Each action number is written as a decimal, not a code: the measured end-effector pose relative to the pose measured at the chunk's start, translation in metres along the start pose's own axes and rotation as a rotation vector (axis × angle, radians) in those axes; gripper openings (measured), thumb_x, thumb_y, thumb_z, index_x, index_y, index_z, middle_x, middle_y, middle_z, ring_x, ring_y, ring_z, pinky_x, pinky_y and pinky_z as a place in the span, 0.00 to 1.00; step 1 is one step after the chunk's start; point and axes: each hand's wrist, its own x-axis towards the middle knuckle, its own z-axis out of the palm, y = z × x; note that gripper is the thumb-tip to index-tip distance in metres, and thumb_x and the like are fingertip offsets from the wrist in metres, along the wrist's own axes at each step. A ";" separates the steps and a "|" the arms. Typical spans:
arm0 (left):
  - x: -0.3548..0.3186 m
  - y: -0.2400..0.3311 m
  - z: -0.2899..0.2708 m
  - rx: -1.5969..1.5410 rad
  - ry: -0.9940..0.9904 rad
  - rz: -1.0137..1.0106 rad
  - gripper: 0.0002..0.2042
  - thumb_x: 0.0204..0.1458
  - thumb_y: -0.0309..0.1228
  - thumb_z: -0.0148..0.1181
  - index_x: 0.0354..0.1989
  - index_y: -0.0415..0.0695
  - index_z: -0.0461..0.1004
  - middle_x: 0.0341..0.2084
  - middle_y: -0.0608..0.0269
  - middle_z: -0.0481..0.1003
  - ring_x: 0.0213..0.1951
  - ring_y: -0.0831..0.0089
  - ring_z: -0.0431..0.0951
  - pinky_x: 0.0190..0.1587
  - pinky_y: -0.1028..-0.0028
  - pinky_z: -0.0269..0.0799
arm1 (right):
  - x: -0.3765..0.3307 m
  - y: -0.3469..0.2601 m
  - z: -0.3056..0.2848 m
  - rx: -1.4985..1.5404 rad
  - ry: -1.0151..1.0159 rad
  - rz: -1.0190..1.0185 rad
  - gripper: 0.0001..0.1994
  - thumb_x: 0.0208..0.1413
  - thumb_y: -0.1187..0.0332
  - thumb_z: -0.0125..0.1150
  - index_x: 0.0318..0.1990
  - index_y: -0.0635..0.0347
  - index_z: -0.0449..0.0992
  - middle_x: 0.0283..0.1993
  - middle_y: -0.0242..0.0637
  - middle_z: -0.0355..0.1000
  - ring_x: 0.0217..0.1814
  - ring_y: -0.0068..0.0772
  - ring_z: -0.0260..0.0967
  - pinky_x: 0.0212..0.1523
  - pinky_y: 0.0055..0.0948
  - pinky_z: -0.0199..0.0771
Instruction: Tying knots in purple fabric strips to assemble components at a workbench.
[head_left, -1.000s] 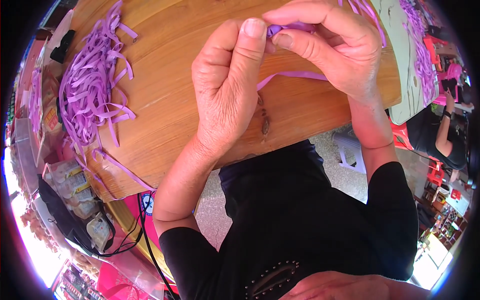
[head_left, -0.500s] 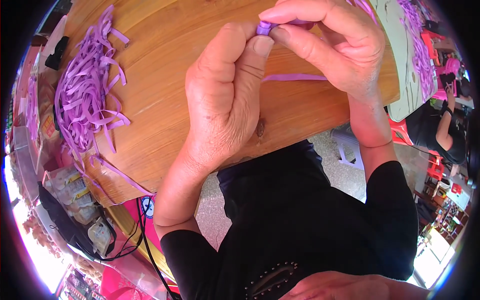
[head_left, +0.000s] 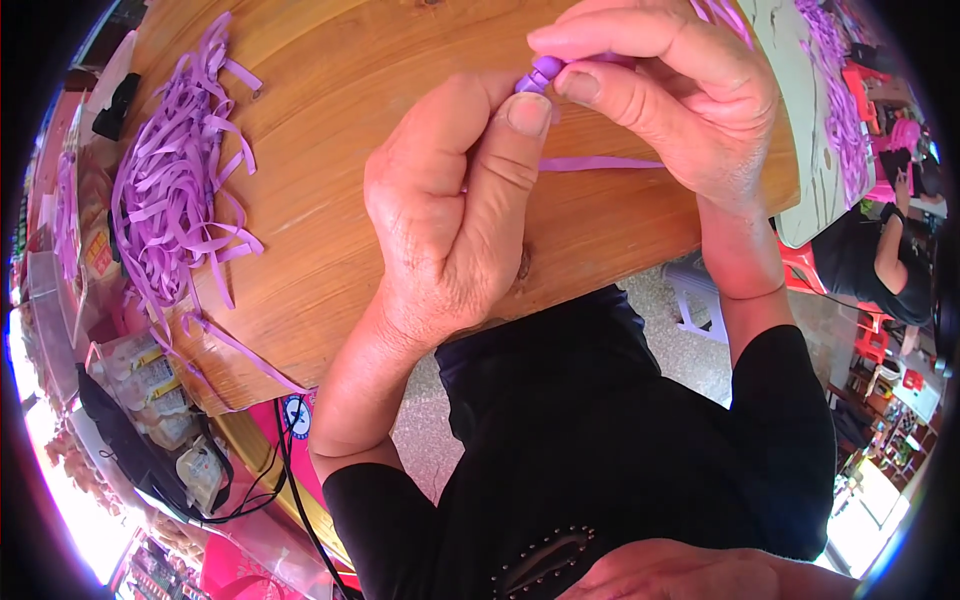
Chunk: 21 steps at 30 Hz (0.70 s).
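Observation:
A narrow purple ribbon, folded into a small knot-like bundle [head_left: 538,76], is pinched between my two hands above the wooden table. My left hand [head_left: 450,190] holds its lower left end between thumb and index finger, the thumbnail facing up. With thumb and index finger, my right hand [head_left: 680,100] grips the upper right side, and more purple shows between those fingers. Below, a flat length of purple ribbon [head_left: 605,163] runs across behind the hands. How the bundle is folded or tied inside the fingers is hidden.
A tangled heap of purple ribbons [head_left: 180,170] lies at the table's left. The wooden table [head_left: 310,200] spans the front. A pale board [head_left: 800,210] adjoins on the right, with more ribbons [head_left: 845,120]. Clear plastic packages [head_left: 155,385] and black cables [head_left: 285,460] are at lower left. Another person [head_left: 885,260] sits far right.
Both hands have come slightly nearer to me, and the purple bundle has tilted toward the upper right. More of it shows between my fingertips. The ribbon heap stays where it was.

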 end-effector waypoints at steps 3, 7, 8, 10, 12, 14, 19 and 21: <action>-0.001 0.005 0.001 0.078 -0.012 -0.047 0.09 0.59 0.28 0.50 0.39 0.35 0.74 0.32 0.65 0.76 0.38 0.81 0.70 0.46 0.80 0.65 | 0.001 -0.010 -0.003 -0.045 -0.029 0.088 0.10 0.45 0.84 0.63 0.38 0.69 0.78 0.36 0.43 0.74 0.37 0.32 0.73 0.35 0.22 0.71; -0.004 0.001 0.000 0.144 0.022 0.001 0.09 0.59 0.28 0.51 0.39 0.36 0.74 0.31 0.66 0.76 0.36 0.81 0.70 0.44 0.80 0.66 | -0.002 0.020 0.003 0.025 0.007 -0.175 0.09 0.45 0.85 0.63 0.36 0.69 0.78 0.35 0.43 0.74 0.36 0.32 0.73 0.35 0.22 0.71; -0.002 -0.001 0.000 0.141 0.022 0.001 0.09 0.59 0.28 0.51 0.39 0.36 0.74 0.31 0.66 0.76 0.36 0.81 0.70 0.44 0.80 0.66 | -0.002 0.019 0.003 0.023 0.006 -0.174 0.09 0.45 0.85 0.63 0.36 0.69 0.78 0.35 0.43 0.74 0.36 0.32 0.73 0.35 0.22 0.71; 0.002 -0.008 0.002 0.159 0.066 0.207 0.03 0.53 0.22 0.57 0.33 0.36 0.72 0.19 0.58 0.69 0.20 0.67 0.68 0.25 0.76 0.66 | -0.002 0.017 0.003 0.012 -0.013 -0.155 0.09 0.45 0.84 0.63 0.36 0.68 0.78 0.35 0.42 0.74 0.36 0.32 0.73 0.35 0.22 0.71; 0.002 -0.013 0.004 0.143 0.080 0.231 0.02 0.52 0.21 0.57 0.33 0.36 0.73 0.19 0.58 0.69 0.20 0.67 0.68 0.25 0.76 0.66 | 0.000 0.018 0.003 0.000 -0.025 -0.156 0.09 0.45 0.84 0.64 0.36 0.67 0.78 0.35 0.42 0.74 0.36 0.32 0.73 0.35 0.22 0.71; 0.005 -0.012 0.007 0.105 0.084 0.264 0.02 0.52 0.21 0.57 0.33 0.36 0.73 0.19 0.58 0.69 0.20 0.67 0.68 0.25 0.76 0.66 | 0.000 0.007 -0.004 -0.034 -0.030 -0.150 0.09 0.45 0.83 0.64 0.36 0.67 0.78 0.35 0.41 0.74 0.36 0.32 0.73 0.35 0.22 0.71; 0.002 -0.013 0.005 0.110 0.093 0.233 0.02 0.51 0.20 0.58 0.33 0.36 0.73 0.18 0.59 0.68 0.19 0.68 0.67 0.24 0.76 0.65 | 0.004 -0.008 -0.003 -0.070 -0.087 0.104 0.08 0.46 0.82 0.64 0.35 0.65 0.79 0.34 0.40 0.74 0.37 0.32 0.73 0.35 0.22 0.71; 0.002 -0.013 0.005 0.117 0.093 0.234 0.02 0.51 0.21 0.58 0.33 0.37 0.73 0.18 0.59 0.68 0.19 0.68 0.67 0.24 0.77 0.65 | 0.005 -0.009 -0.003 -0.067 -0.101 0.118 0.07 0.46 0.81 0.64 0.35 0.65 0.79 0.35 0.40 0.74 0.37 0.32 0.73 0.35 0.22 0.71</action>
